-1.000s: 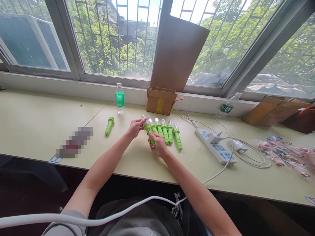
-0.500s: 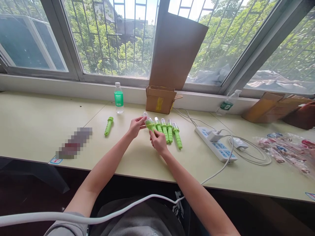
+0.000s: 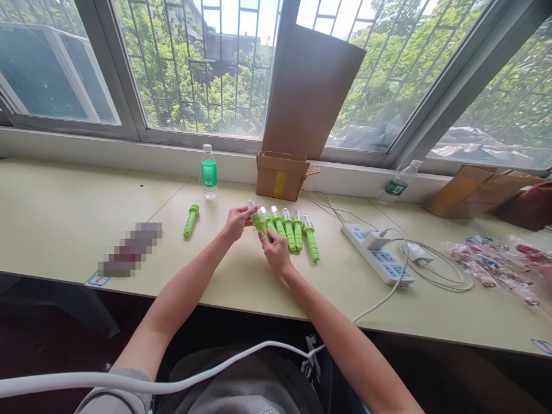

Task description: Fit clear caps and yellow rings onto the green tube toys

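Note:
Both hands hold one green flashlight-like stick [image 3: 258, 222] with a ribbed grip and a clear domed cap. My left hand [image 3: 236, 223] pinches it near the cap, fingers closed. Lower down, my right hand [image 3: 276, 252] has its fingers closed around the green grip, hiding part of it. Just to the right lies a row of several similar capped green sticks [image 3: 298, 233], one of them [image 3: 310, 241] slightly apart. Left of my hands, a single green stick [image 3: 190, 222] lies alone, with no clear cap visible on it.
A water bottle [image 3: 209, 175] and an open cardboard box [image 3: 278, 178] stand along the sill. To the right are a power strip [image 3: 379, 259] with cables, a tilted bottle [image 3: 397, 185], and plastic-wrapped items [image 3: 495, 261]. A white cable [image 3: 207, 376] crosses in front of me.
The held stick has shifted slightly left and down, showing more of the neighbouring stick behind it. My right hand has moved a little left with it.

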Available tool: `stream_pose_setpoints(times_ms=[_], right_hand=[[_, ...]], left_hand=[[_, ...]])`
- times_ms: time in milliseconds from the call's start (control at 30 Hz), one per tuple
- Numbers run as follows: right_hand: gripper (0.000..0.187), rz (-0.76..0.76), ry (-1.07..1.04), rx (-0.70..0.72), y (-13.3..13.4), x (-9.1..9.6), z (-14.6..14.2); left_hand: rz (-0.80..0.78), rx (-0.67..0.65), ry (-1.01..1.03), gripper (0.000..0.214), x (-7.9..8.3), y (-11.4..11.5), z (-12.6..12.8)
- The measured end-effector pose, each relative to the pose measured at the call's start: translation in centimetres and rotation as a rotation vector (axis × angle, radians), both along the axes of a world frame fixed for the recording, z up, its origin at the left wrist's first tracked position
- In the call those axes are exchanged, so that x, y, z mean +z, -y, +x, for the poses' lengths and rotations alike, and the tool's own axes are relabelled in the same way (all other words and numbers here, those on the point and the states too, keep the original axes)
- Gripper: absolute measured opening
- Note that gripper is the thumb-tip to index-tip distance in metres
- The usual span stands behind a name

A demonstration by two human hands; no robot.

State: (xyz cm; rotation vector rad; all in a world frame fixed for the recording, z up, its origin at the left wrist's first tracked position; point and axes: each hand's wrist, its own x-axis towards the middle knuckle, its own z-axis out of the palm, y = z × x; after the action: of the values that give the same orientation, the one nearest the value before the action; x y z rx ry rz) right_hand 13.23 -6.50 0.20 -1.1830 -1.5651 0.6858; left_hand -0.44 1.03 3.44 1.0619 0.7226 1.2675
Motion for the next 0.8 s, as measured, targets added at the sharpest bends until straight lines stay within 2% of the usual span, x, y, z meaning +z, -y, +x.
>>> stream_pose_setpoints(times_ms=[100, 167, 333, 433, 500, 600, 700, 800], right_hand=[[0.039, -0.147, -0.177, 0.104, -0.1, 0.0, 0.0], [0.040, -0.172, -0.188, 0.121, -0.2, 0.1, 0.1], [0.036, 0.107, 0.117, -0.067, -0.4, 0.3, 0.6], [0.035, 0.225, 0.294, -0.176, -0.5, 0.1, 0.6], [0.034, 0.275, 0.335, -0.259, -0.7, 0.0, 0.8], [0.038, 0.327, 0.317, -0.421, -1.1, -0.2, 1.1], [0.045, 0.312, 0.333, -0.504, -1.4, -0.2, 1.6], [0.050, 0.251, 0.407, -0.516, -1.2, -0.3, 1.6]], left_hand=[[-0.001, -0.004, 0.009, 0.044, 0.0, 0.0, -0.1], [0.014, -0.009, 0.012, 0.043, 0.0, 0.1, 0.0], [0.111, -0.002, -0.010, 0.049, 0.1, 0.5, 0.6], [0.163, 0.106, -0.086, 0.052, -0.4, 0.3, 1.0], [0.230, 0.250, -0.205, 0.053, -1.0, -0.1, 1.0], [0.463, 0.453, -0.535, 0.036, -2.1, -0.8, 0.7], [0.673, 0.474, -0.837, 0.036, -3.1, -1.0, 0.4], [0.718, 0.407, -1.026, 0.052, -3.8, -1.0, 0.5]])
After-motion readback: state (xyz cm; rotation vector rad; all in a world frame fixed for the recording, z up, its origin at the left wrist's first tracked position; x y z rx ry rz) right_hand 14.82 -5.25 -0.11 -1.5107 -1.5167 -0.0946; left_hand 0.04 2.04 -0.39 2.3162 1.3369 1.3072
